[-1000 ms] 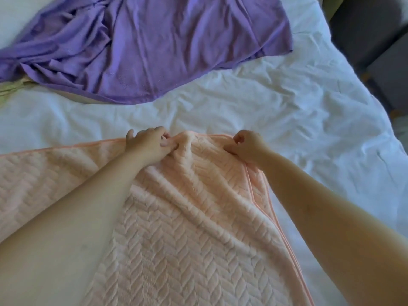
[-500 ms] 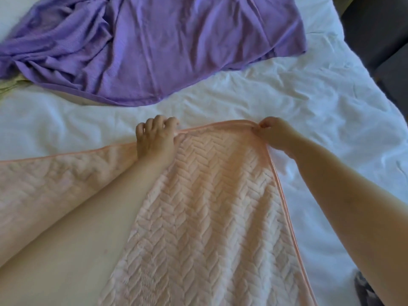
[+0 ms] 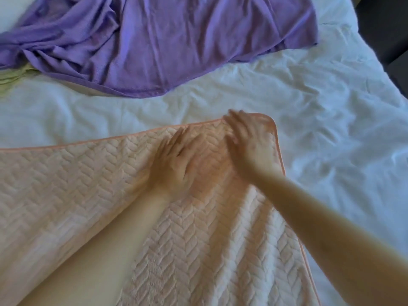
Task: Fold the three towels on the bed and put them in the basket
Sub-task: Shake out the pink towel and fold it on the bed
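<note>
A peach towel (image 3: 66,180) with a herringbone weave lies spread flat on the white bed, its far right corner rounded. My left hand (image 3: 174,160) lies flat on it with straight fingers, blurred by motion. My right hand (image 3: 249,142) presses flat on the same towel near that far right corner, fingers spread. A purple towel (image 3: 167,43) lies crumpled at the far side of the bed. A pale green towel (image 3: 13,76) peeks out from under the purple towel's left end. No basket is in view.
The white sheet of the bed (image 3: 320,111) is wrinkled between the towels and to the right. The bed's right edge runs diagonally at the upper right, with dark furniture (image 3: 388,29) beyond it.
Both hands have let go of the peach towel's far edge, which now lies flat on the bed. They have opened and moved inward onto the towel's surface.
</note>
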The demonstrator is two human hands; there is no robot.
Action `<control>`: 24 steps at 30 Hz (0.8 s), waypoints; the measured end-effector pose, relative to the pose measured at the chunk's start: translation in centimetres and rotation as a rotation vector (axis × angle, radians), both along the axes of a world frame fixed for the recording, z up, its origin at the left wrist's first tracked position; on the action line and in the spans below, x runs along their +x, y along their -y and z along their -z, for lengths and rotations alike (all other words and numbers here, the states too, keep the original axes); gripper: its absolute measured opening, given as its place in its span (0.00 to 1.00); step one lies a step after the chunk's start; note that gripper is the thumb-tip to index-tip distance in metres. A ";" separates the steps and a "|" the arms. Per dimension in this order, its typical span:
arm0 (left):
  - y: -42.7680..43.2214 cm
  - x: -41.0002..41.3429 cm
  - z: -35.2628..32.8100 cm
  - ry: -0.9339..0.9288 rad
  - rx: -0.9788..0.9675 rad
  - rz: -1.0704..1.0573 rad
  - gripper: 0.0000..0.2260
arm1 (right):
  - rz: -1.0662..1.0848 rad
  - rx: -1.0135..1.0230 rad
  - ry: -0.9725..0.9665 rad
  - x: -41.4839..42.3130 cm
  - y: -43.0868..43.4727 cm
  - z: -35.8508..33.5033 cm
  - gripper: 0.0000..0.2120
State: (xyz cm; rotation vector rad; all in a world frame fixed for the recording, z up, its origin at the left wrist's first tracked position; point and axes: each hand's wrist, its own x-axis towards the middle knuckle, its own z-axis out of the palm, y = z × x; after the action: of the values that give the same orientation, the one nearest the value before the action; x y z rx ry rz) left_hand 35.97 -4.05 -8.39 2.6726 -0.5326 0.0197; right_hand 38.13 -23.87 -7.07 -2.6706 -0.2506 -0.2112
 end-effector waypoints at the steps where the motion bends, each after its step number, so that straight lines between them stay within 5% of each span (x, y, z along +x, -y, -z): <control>1: -1.1 -0.7 0.2 0.025 0.047 -0.069 0.23 | -0.075 -0.056 -0.095 -1.5 -1.4 0.8 0.24; 3: -4.0 -2.3 0.9 -0.011 0.211 -0.209 0.25 | -0.112 -0.200 -0.272 -3.9 -2.0 2.7 0.29; 8: -10.2 -4.1 1.4 -0.202 0.337 -0.466 0.32 | 0.101 -0.400 -0.308 -4.6 3.1 3.7 0.30; 12: -8.7 -6.3 0.1 -0.178 0.283 -0.372 0.30 | 0.159 -0.289 -0.269 -6.4 1.4 1.0 0.29; 17: -4.4 -12.6 1.0 -0.195 0.320 -0.214 0.28 | -0.168 -0.299 -0.405 -16.2 -2.7 1.1 0.30; 24: -4.0 -16.6 0.8 -0.230 0.321 -0.229 0.29 | 0.160 -0.440 -0.430 -18.7 5.0 2.1 0.31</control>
State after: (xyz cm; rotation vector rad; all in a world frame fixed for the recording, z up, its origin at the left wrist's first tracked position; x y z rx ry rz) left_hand 19.41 -0.02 -9.21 2.9796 -0.1650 -0.3294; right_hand 19.45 -28.87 -9.21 -3.0800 0.0638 0.4169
